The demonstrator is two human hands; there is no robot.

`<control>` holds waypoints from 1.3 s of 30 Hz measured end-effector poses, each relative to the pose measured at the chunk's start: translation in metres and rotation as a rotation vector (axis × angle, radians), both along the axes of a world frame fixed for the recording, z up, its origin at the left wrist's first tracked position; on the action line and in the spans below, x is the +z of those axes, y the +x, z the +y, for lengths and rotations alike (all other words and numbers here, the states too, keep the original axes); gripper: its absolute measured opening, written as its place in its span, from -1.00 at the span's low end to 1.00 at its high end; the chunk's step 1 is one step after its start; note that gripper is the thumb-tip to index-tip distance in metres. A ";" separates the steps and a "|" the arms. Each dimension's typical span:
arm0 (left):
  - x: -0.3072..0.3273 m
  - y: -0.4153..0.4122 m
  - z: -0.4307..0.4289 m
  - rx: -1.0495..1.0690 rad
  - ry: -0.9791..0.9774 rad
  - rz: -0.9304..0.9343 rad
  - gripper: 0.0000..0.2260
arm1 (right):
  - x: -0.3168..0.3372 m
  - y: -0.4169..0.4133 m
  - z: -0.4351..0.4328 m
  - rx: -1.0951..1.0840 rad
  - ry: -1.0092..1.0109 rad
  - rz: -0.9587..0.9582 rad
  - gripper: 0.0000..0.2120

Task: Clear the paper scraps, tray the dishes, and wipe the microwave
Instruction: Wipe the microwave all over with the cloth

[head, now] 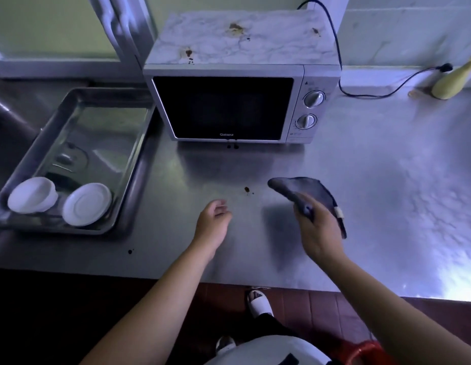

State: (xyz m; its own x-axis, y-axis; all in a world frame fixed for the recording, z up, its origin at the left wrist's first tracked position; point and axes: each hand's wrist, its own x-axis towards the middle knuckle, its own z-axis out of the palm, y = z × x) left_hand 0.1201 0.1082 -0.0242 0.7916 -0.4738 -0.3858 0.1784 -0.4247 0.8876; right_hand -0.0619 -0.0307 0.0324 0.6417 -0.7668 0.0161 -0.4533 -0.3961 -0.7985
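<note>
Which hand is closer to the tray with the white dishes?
Left. The left hand is above the counter, just right of the metal tray. The right hand, gripping a grey cloth, is farther right, past the left hand.

A kitchen, likely a commercial one: a stainless-steel bench [360, 180] carries a microwave [229, 101] (brown stains on top) and a steel tray [139, 164] holding 2 white dishes [87, 204].

Shiny metal tray [139, 143], soft cloth [305, 191]
</note>
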 end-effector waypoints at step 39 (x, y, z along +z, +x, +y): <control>-0.130 0.079 0.048 0.019 0.911 -0.776 -0.39 | -0.174 0.324 -0.017 0.263 -0.420 0.638 -0.20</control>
State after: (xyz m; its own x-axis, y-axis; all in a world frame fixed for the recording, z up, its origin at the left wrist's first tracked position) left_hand 0.1989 0.1557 -0.1538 0.9657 -0.2595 0.0105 -0.2585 -0.9565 0.1351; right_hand 0.2624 -0.0479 -0.1411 0.7830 -0.6009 -0.1608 -0.6219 -0.7627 -0.1777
